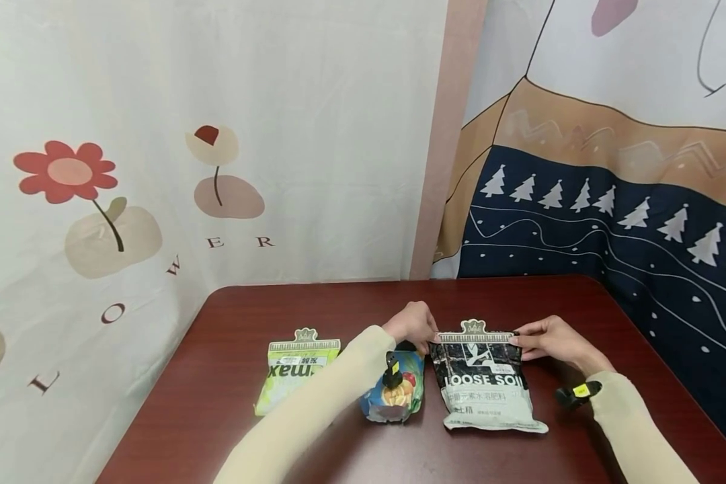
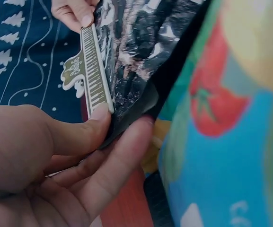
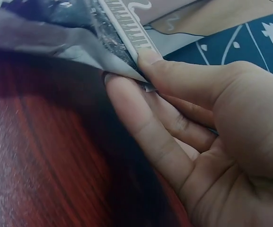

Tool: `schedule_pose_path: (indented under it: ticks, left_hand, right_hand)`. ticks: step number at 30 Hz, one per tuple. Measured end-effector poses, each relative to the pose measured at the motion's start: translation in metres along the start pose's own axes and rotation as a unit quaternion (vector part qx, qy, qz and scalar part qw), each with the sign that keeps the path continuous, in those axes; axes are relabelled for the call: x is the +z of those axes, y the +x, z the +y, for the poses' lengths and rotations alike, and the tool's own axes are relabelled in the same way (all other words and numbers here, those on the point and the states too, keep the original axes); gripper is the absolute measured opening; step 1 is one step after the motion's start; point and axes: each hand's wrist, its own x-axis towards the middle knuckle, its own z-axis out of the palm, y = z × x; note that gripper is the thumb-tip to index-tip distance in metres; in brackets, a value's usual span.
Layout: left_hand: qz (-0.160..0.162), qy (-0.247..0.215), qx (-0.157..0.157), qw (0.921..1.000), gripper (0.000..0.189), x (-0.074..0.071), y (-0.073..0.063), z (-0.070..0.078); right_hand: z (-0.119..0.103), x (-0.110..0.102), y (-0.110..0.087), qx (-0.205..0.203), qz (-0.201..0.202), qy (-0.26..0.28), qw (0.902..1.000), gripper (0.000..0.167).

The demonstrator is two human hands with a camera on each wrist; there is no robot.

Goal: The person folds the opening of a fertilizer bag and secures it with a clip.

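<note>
A black-and-white bag (image 1: 482, 396) printed "LOOSE SOIL" is on the right part of the table, its top edge carrying a bag clip (image 1: 474, 337) with ruler-like stripes and a crown-shaped tab. My left hand (image 1: 413, 324) pinches the clip's left end together with the bag's corner. In the left wrist view, the thumb (image 2: 86, 132) presses the clip's face while fingers lie behind the black film. My right hand (image 1: 553, 343) pinches the opposite end, thumb (image 3: 188, 78) on the clip and fingers behind the bag's corner.
A blue-green packet (image 1: 402, 396) with a tomato picture stands just left of the bag, partly behind the left sleeve. Farther left, a lime-green bag (image 1: 287, 376) has a similar clip on top. Printed curtains (image 1: 314, 134) hang behind the reddish-brown table (image 1: 181, 417).
</note>
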Motion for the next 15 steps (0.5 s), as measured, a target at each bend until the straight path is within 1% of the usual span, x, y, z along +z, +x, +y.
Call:
schedule_pose_path:
  ticks: [1, 4, 7, 11, 13, 15]
  left_hand:
    - [0.001, 0.023, 0.005, 0.9997, 0.017, 0.0009, 0.0013, 0.0006]
    - [0.0, 0.064, 0.01, 0.9979, 0.02, 0.003, 0.0041, 0.0022]
    - [-0.003, 0.088, 0.008, 0.9961, 0.022, 0.0035, 0.0059, 0.0032]
    - [-0.024, 0.093, 0.008, 0.9954, 0.026, 0.0024, 0.0062, 0.0025]
    - [-0.034, 0.083, 0.01, 0.9959, 0.028, 0.0008, 0.0055, 0.0012]
    - [-0.041, 0.069, 0.013, 0.9967, 0.03, -0.0015, 0.0046, -0.0003]
  right_hand:
    - [0.0003, 0.0008, 0.0004, 0.001, 0.002, -0.007, 1.0, 0.05]
    - [0.0005, 0.0026, 0.0015, 0.004, 0.008, -0.029, 0.9995, 0.049]
    - [0.0001, 0.0038, 0.0024, 0.004, 0.013, -0.047, 0.9988, 0.046]
    - [-0.002, 0.0057, 0.0019, 0.0, 0.015, -0.063, 0.9979, 0.043]
    - [-0.0042, 0.0067, 0.0012, -0.002, 0.017, -0.073, 0.9972, 0.042]
    - [-0.0067, 0.0073, 0.0005, -0.009, 0.015, -0.094, 0.9954, 0.041]
